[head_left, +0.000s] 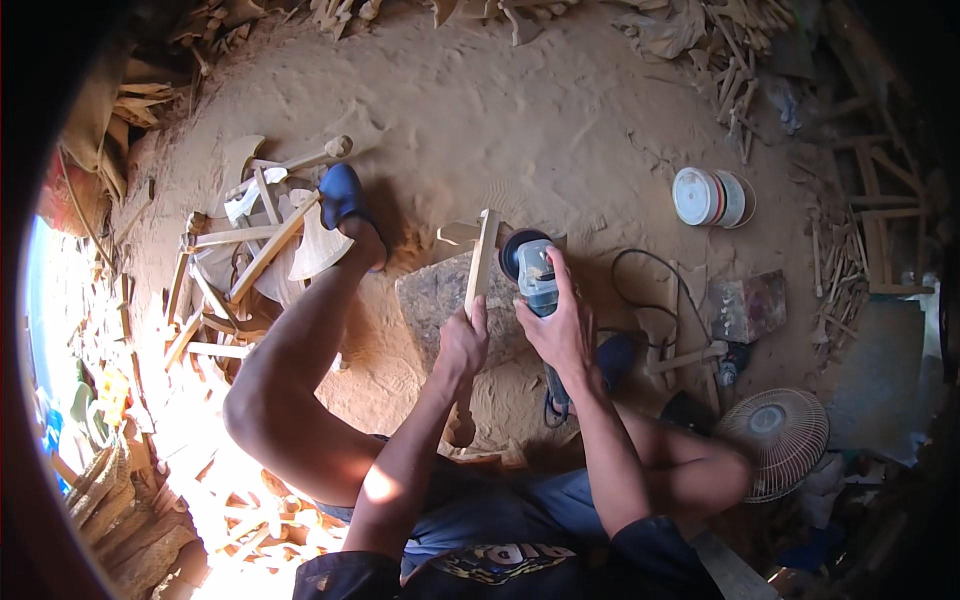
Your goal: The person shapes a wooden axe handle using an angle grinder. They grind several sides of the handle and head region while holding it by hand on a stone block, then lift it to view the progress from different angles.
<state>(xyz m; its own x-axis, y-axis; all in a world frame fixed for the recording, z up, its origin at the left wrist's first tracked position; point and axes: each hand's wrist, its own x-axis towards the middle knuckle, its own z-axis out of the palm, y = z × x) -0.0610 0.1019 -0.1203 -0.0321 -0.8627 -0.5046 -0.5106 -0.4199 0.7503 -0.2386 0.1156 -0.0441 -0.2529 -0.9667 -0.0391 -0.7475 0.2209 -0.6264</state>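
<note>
My left hand (463,346) is closed around a pale wooden piece (483,255), a squared bar with a short crosspiece jutting left near its far end. Below that hand a rounded wooden knob (460,428) shows; whether it belongs to the same piece I cannot tell. An angle grinder (537,275) is gripped in my right hand (562,335). Its dark round disc (515,252) faces the bar's right side, touching it or very close. Under both lies a rough stone block (428,308) on the sandy ground.
Wooden axe-shaped pieces (270,238) lie heaped by my blue shoe (343,192). A white bucket (697,196), a block (748,306), a black cord (640,252) and a round fan guard (770,440) are on the right. Wood scraps (735,95) line the edges.
</note>
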